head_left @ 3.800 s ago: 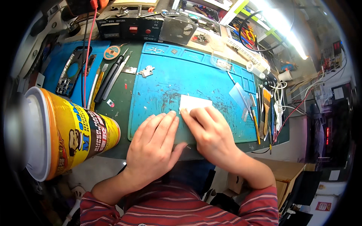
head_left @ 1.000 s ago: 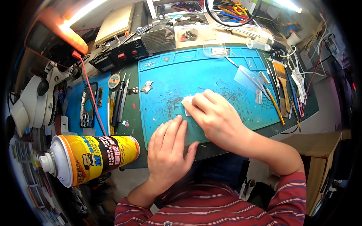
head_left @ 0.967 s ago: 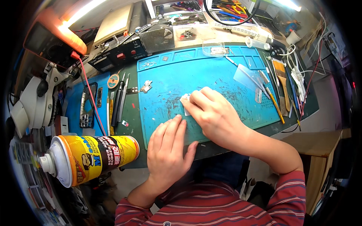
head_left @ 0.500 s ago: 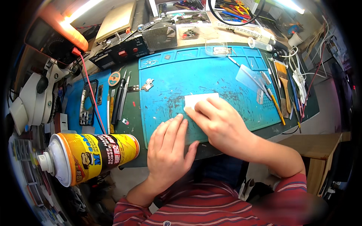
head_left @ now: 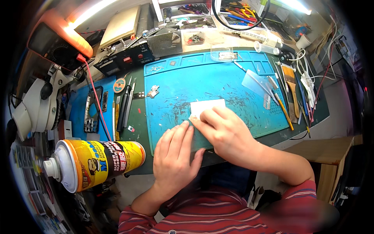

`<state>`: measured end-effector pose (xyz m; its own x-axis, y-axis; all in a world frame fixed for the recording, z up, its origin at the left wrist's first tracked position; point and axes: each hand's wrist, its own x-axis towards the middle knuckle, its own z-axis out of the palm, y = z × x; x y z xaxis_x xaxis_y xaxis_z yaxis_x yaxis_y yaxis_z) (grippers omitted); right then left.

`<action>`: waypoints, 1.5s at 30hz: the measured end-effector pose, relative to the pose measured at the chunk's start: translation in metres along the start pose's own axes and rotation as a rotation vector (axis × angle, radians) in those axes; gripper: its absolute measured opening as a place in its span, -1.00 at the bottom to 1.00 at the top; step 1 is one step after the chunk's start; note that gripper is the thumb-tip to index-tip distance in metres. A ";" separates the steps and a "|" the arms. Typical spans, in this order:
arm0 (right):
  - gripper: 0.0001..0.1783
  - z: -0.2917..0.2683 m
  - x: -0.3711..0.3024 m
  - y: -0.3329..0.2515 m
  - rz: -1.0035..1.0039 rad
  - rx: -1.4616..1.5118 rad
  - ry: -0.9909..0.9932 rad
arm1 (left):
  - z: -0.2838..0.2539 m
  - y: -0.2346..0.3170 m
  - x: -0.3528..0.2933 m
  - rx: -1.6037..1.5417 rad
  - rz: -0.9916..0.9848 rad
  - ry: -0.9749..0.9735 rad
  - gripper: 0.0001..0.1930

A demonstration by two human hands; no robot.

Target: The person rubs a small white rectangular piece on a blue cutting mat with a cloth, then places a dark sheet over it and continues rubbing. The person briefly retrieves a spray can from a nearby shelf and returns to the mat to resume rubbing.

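Observation:
My left hand (head_left: 173,152) lies palm down at the near edge of the blue work mat (head_left: 218,80), its fingers stretched forward and thumb out to the side. Those fingertips almost meet my right hand (head_left: 224,126). My right hand is closed in a pinch, pressed low over the mat. A small whitish bit shows at its fingertips, too small to name. Under and just beyond the right fingers is a white rectangular sheet (head_left: 206,105), its near part covered by the hand.
A yellow spray can (head_left: 105,162) looms at the left front. Tweezers and black-handled tools (head_left: 124,105) lie left of the mat. A wooden-handled brush (head_left: 291,87) and a clear plastic piece (head_left: 253,82) are at the right. A metal part (head_left: 153,91) sits on the mat.
My right hand's fingertips have shifted slightly toward me, showing a whitish bit at the pinch. The left hand stays flat. The whole view has moved a little.

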<state>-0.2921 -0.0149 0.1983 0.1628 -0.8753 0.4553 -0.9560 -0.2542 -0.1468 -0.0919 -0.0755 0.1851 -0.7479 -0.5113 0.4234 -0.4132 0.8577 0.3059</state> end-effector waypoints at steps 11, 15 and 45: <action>-0.61 -0.001 0.007 0.007 0.036 0.034 -0.037 | -0.001 0.001 -0.004 0.005 -0.003 -0.015 -0.33; -0.60 -0.002 -0.007 -0.007 0.012 0.047 -0.020 | -0.003 0.001 -0.004 -0.004 -0.003 -0.018 -0.35; -0.51 -0.016 -0.005 0.030 -0.132 0.034 -0.066 | 0.000 0.000 -0.002 -0.007 -0.002 -0.002 -0.38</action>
<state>-0.3255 -0.0121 0.2054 0.3032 -0.8584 0.4138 -0.9165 -0.3815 -0.1200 -0.0901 -0.0741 0.1846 -0.7481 -0.5131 0.4208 -0.4114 0.8562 0.3127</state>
